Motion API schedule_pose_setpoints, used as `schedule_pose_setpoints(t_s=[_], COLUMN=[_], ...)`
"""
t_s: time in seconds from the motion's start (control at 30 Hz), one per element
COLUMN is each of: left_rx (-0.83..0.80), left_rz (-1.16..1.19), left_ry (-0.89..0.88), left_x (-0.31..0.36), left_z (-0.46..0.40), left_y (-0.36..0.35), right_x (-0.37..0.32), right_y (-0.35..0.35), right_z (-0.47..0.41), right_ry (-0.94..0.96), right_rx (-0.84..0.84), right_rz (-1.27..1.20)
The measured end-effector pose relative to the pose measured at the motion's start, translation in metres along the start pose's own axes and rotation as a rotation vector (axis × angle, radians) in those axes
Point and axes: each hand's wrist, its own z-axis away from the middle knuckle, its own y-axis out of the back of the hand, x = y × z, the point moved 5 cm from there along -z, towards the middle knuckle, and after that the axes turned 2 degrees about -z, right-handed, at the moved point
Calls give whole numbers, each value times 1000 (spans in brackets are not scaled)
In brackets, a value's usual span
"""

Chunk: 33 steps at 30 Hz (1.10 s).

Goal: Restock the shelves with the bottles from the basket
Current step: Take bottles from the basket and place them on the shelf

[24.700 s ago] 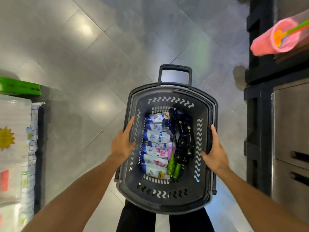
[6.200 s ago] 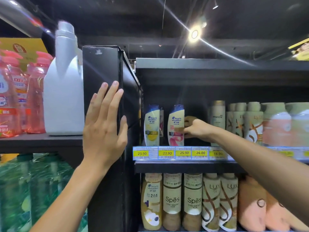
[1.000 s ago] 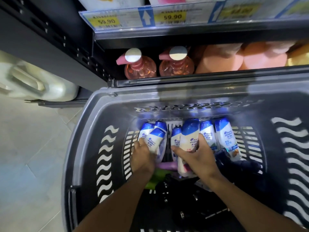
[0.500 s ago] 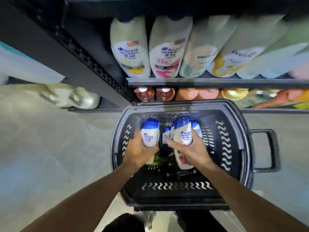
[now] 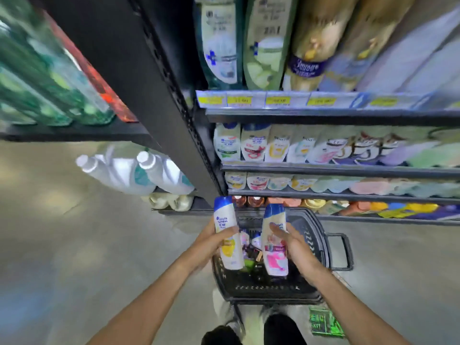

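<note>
My left hand [image 5: 214, 241] grips a white shampoo bottle with a blue cap and yellow label [image 5: 227, 235], held upright above the basket. In my right hand [image 5: 292, 242] is a matching bottle with a pink label [image 5: 273, 245]. The dark grey basket [image 5: 316, 247] stands on the floor below both hands, with several bottles left inside, mostly hidden by my hands. The shelves [image 5: 336, 168] rise just beyond it, lined with shampoo bottles.
A black upright post [image 5: 159, 78] divides the shampoo shelves from a bay on the left with green bottles and white jugs [image 5: 129, 170]. Yellow price tags [image 5: 278, 100] run along a shelf edge. The basket's handle [image 5: 341, 252] sticks out to the right. Grey tiled floor lies left.
Both hands have lifted their bottles up out of the basket. My view has risen and tilted up, so more shelf levels show.
</note>
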Motion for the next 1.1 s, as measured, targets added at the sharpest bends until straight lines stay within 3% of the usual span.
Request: schedule_pose_setpoints(t_s=[0.17, 0.77, 1.1], left_rx=[-41, 64, 246], left_rz=[45, -135, -120], left_ry=[-108, -741, -1176], left_x=[53, 240, 364], left_z=[75, 215, 318], left_y=[9, 11, -13], right_x=[-61, -255, -380], right_y=[-25, -68, -69], right_z=[68, 229, 326], right_ry=[118, 674, 1003], right_rx=[14, -50, -134], right_rz=[152, 212, 215])
